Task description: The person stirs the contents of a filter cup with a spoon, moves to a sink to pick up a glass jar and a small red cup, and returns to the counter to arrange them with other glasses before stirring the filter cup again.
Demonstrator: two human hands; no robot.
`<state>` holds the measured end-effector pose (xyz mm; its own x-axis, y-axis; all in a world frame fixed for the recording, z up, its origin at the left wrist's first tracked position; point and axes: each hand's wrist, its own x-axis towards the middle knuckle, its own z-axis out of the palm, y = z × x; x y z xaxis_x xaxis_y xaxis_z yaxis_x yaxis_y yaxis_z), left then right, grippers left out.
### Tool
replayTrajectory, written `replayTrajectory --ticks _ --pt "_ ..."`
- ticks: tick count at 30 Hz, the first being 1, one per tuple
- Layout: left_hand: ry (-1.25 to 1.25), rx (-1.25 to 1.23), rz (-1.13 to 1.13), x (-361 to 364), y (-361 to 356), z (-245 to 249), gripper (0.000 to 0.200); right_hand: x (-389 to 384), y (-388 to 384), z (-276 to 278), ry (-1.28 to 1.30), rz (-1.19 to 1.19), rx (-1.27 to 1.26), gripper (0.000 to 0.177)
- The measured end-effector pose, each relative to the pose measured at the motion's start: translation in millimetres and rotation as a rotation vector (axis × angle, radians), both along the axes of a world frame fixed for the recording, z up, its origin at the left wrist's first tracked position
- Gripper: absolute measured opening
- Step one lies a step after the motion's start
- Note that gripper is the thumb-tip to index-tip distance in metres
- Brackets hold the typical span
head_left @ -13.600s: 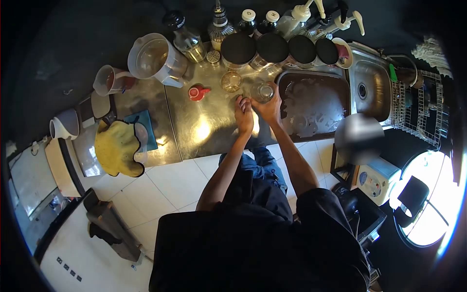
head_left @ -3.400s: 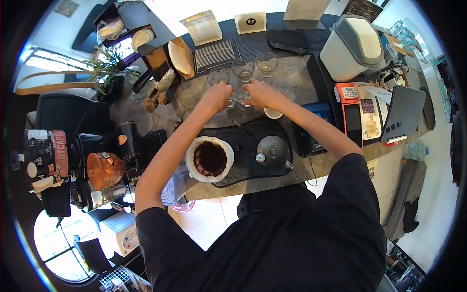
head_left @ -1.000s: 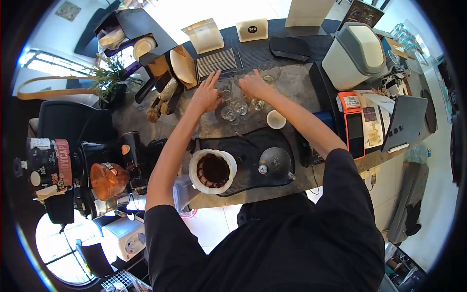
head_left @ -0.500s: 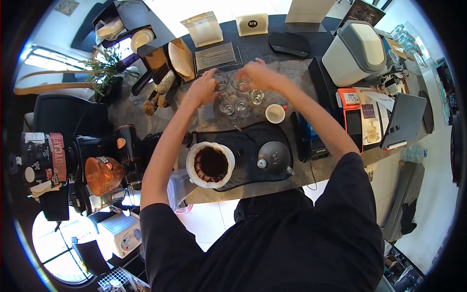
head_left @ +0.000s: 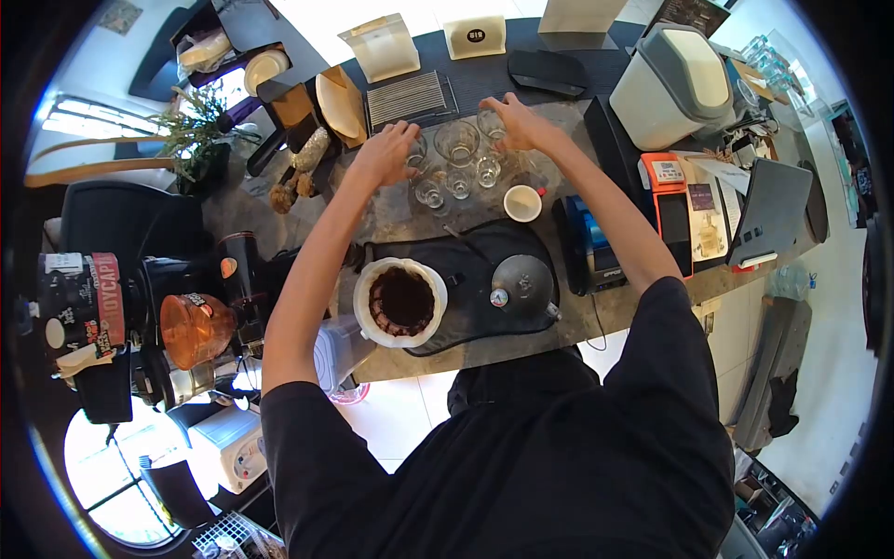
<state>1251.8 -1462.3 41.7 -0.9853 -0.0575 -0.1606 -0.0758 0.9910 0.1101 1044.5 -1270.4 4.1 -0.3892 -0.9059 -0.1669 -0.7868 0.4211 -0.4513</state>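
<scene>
Both arms reach forward over the grey stone counter (head_left: 372, 219). The left hand (head_left: 385, 154) lies palm down with its fingers loosely spread, and its fingertips rest against a clear drinking glass (head_left: 416, 150) just to its inner side. Whether it actually grips that glass cannot be told. The right hand (head_left: 518, 125) is half open, with thumb and fingers reaching inward to a second clear glass with a narrow mouth (head_left: 491, 124). It touches that glass at the rim, but how firm the hold is stays unclear.

Between the two hands stands a wider clear round glass (head_left: 456, 142), apart from both palms. Just nearer the person than the hands sits a short slanting row of three small clear tasting glasses (head_left: 458, 183), close together and upright. A small white ceramic cup (head_left: 522, 202) stands below the right wrist, beside the last of the three.

Beyond the left hand's fingertips lies a ribbed metal drip tray (head_left: 405, 96). Nearer the body, under the forearms, a black rubber mat (head_left: 466, 256) carries a white paper-filter dripper full of dark wet coffee grounds (head_left: 400, 302) on the left-arm side. A round dark kettle lid with a small dial (head_left: 522, 283) sits on the right-arm side.
</scene>
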Motion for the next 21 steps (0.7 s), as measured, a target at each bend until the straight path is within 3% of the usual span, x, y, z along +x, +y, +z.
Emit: replayTrajectory --ticks 11,13,15,16,18,20,21 --pt "0.121 -0.046 -0.011 -14 16 -7 0.071 28 -4 -6 0.111 -0.118 -0.094 0.089" --pt "0.303 -0.111 -0.042 -9 17 -2 0.063 29 3 -11 0.095 -0.135 -0.131 0.086" --pt "0.271 -0.097 -0.055 -2 19 14 0.058 30 17 0 0.47 -0.062 -0.41 0.075" --pt "0.245 -0.088 -0.066 2 19 24 0.053 35 24 7 0.463 -0.058 -0.407 0.075" --pt "0.249 -0.016 -0.1 7 20 30 0.045 56 44 34 0.214 0.009 -0.319 0.063" --pt "-0.072 0.212 0.05 8 25 32 0.044 73 55 22 0.217 0.054 -0.307 0.06" --pt "-0.071 0.215 0.047 10 28 29 0.044 79 57 14 0.22 0.107 -0.296 0.057"
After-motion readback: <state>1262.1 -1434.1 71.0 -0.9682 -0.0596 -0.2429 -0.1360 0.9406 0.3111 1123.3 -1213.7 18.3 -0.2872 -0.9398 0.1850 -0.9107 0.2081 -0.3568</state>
